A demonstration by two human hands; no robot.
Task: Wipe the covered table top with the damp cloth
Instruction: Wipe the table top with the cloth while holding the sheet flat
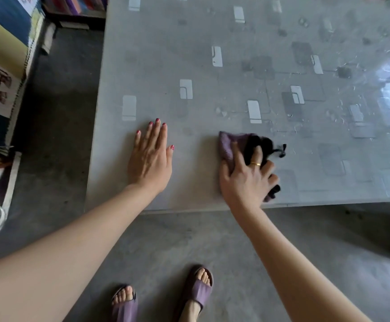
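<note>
The right hand point(247, 175) presses a bunched purple-and-black cloth point(256, 145) onto the bench point(189, 43) near its front edge, fingers clenched over it. The left hand point(151, 154) lies flat and empty beside it. Unwiped, droplet-speckled cover stretches beyond the cloth, toward the far right.

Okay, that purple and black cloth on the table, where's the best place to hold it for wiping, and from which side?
Probably from above, palm down on the bunched middle of the cloth, as the right hand does. It lies crumpled flat on the table cover, so spread fingers pin the folds; the loose black tail at its right edge would only drag.
</note>
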